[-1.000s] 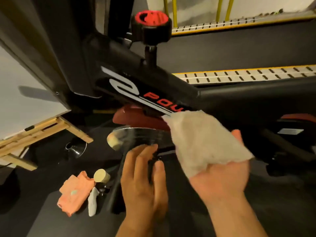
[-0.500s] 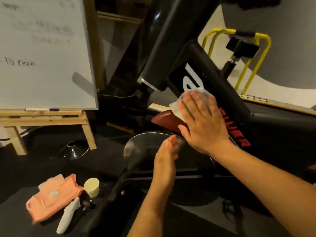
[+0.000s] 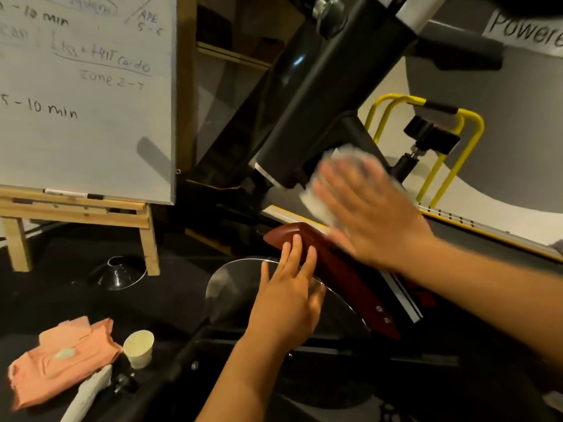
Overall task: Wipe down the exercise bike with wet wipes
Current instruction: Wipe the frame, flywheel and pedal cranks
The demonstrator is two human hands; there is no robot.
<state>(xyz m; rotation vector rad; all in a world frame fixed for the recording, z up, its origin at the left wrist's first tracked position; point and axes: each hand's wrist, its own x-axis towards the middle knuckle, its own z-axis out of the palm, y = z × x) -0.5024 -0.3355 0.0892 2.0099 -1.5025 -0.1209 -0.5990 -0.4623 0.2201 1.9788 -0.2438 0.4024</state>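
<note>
Wiping stroke climbs the exercise bike frame

On the black exercise bike frame (image 3: pixel 320 95), the blurred right hand (image 3: pixel 365 214) has slid up from the lettered stretch to the joint under the thick upright tube. Its fingers are straight and close together, pressing the wet wipe (image 3: pixel 316 205) flat against the metal. The left hand (image 3: pixel 289 293) has turned palm-down, fingers slightly apart, tips resting on the red flywheel cover (image 3: pixel 344 269). The frame pass looks to be underway, with the lower parts likely still to do.

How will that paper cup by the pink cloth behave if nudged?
The paper cup looks thin-walled, so it is probably light and easily crushed. It stands on its narrower base, so a nudge would likely tip it. Being tapered, it would probably roll in a curve.
</note>
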